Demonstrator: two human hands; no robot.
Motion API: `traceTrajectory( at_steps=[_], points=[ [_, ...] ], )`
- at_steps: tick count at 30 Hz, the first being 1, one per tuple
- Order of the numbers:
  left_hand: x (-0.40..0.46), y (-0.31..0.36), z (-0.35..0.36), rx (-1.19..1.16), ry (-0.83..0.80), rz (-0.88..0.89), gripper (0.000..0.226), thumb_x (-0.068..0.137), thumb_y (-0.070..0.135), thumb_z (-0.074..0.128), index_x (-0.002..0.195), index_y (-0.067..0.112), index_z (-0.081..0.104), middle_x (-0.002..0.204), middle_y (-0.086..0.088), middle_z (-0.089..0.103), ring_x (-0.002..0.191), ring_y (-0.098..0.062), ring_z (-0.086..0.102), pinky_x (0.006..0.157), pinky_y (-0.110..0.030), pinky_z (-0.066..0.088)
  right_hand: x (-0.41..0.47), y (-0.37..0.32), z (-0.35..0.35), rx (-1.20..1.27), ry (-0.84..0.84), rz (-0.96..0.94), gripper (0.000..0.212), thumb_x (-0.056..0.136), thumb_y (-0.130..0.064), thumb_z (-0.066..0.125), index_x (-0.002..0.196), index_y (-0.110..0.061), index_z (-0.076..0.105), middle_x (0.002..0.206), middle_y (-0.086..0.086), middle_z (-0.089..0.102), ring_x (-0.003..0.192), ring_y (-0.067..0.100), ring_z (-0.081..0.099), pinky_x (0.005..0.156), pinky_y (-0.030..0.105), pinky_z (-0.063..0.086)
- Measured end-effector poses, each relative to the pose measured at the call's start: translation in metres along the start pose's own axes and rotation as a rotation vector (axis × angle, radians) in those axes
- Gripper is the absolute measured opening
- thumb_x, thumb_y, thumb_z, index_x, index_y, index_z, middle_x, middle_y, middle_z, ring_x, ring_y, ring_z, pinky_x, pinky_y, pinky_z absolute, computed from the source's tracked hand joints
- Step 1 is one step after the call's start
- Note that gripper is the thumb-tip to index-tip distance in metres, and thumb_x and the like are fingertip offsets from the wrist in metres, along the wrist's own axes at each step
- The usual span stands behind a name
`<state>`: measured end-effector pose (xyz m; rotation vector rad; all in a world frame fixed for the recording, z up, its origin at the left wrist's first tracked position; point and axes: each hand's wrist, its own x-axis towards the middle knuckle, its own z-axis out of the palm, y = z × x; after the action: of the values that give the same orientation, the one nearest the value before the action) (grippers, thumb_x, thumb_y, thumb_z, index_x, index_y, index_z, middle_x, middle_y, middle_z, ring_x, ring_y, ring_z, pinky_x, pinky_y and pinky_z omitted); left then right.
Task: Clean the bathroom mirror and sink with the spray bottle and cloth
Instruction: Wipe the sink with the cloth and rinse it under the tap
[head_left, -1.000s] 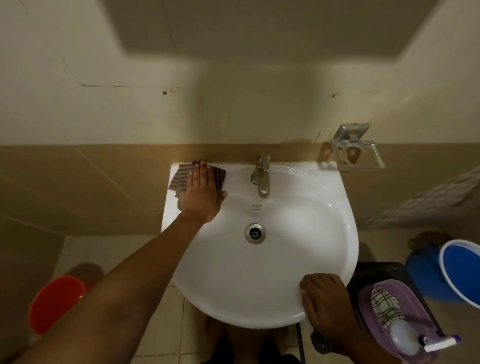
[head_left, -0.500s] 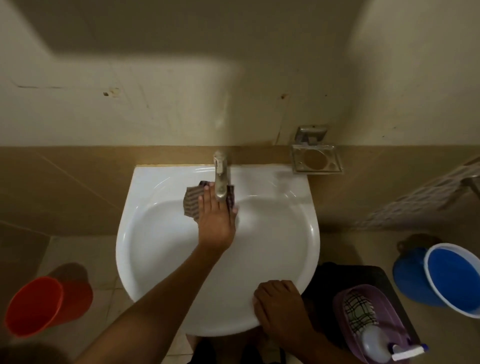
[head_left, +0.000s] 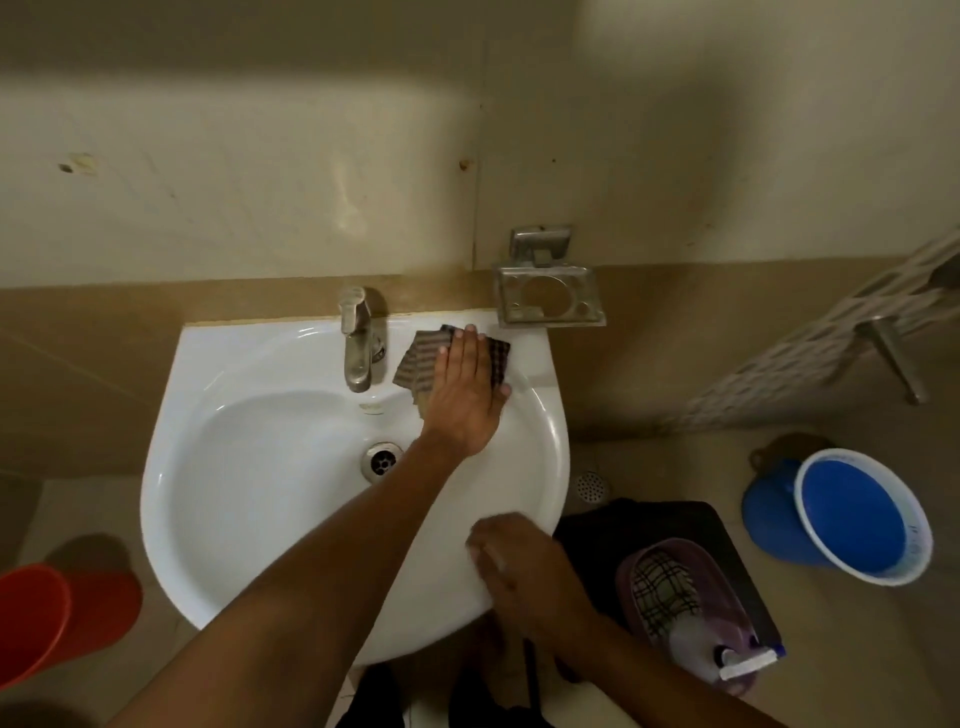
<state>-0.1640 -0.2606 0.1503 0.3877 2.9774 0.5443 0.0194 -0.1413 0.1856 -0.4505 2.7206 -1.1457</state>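
A white sink (head_left: 249, 467) hangs on the wall with a metal tap (head_left: 357, 343) at its back and a drain (head_left: 383, 459) in the bowl. My left hand (head_left: 467, 389) lies flat, fingers straight, pressing a checked cloth (head_left: 421, 364) onto the sink's back right ledge, right of the tap. My right hand (head_left: 514, 566) rests on the sink's front right rim, blurred, holding nothing. A spray bottle (head_left: 711, 657) lies in a purple basin (head_left: 631, 577) at the lower right, beside a second checked cloth (head_left: 662, 590).
A metal soap holder (head_left: 548, 299) is fixed to the wall just behind the left hand. A blue bucket (head_left: 857, 519) stands on the floor at right, a red bucket (head_left: 57, 618) at left. The basin sits on a dark stool (head_left: 727, 551). A floor drain (head_left: 592, 486) lies right of the sink.
My left hand has swept the cloth from the sink's back left corner, past the tap, to the back right ledge. The right hand has stayed on the front rim.
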Motion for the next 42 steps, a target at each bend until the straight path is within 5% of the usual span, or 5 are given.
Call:
traceTrajectory(
  at_steps=[7, 22, 34, 39, 42],
  points=[
    [-0.078, 0.064, 0.036, -0.591, -0.354, -0.076, 0.085, 0.093, 0.058, 0.027, 0.145, 0.020, -0.028, 0.155, 0.002, -0.033, 0.147, -0.018, -0.027, 0.123, -0.046, -0.010, 0.028, 0.040, -0.080, 0.040, 0.364, 0.173, 0.018, 0.099, -0.019, 0.051, 0.096, -0.015, 0.068, 0.093, -0.003, 0.066, 0.087, 0.014, 0.061, 0.077, 0.039, 0.054],
    [-0.198, -0.065, -0.030, -0.018, -0.913, -0.122, 0.094, 0.079, 0.078, -0.006, 0.156, 0.023, -0.015, 0.163, 0.006, -0.020, 0.150, -0.010, -0.019, 0.122, -0.041, -0.013, 0.051, -0.004, -0.001, -0.124, -0.070, -0.049, 0.021, 0.099, -0.026, 0.049, 0.100, -0.017, 0.068, 0.101, -0.003, 0.066, 0.093, 0.015, 0.059, 0.079, 0.032, 0.050],
    [-0.160, -0.225, -0.090, 0.638, -0.620, 0.003, 0.077, 0.087, 0.058, 0.017, 0.145, 0.019, 0.050, 0.154, 0.000, 0.043, 0.141, -0.015, 0.042, 0.120, -0.043, 0.008, 0.065, -0.024, 0.055, -0.207, -0.224, 0.028, 0.021, 0.100, -0.027, 0.051, 0.109, -0.015, 0.066, 0.105, 0.001, 0.065, 0.096, 0.020, 0.059, 0.082, 0.032, 0.045],
    [-0.172, -0.203, -0.071, 0.511, -0.716, -0.162, 0.089, 0.092, 0.073, 0.005, 0.157, 0.014, -0.008, 0.166, -0.002, -0.014, 0.152, -0.017, -0.015, 0.119, -0.046, -0.018, 0.070, -0.031, 0.063, -0.170, -0.187, 0.114, 0.022, 0.100, -0.027, 0.053, 0.110, -0.013, 0.067, 0.108, 0.003, 0.066, 0.098, 0.023, 0.060, 0.084, 0.036, 0.047],
    [-0.196, -0.170, -0.061, 0.296, -0.797, -0.154, 0.140, 0.042, 0.092, -0.031, 0.156, 0.013, -0.013, 0.165, -0.006, -0.018, 0.152, -0.022, -0.019, 0.118, -0.049, -0.017, 0.070, -0.035, 0.066, -0.142, -0.189, 0.134, 0.023, 0.100, -0.026, 0.052, 0.111, -0.012, 0.066, 0.110, 0.004, 0.066, 0.098, 0.023, 0.060, 0.085, 0.037, 0.048]
  ],
)
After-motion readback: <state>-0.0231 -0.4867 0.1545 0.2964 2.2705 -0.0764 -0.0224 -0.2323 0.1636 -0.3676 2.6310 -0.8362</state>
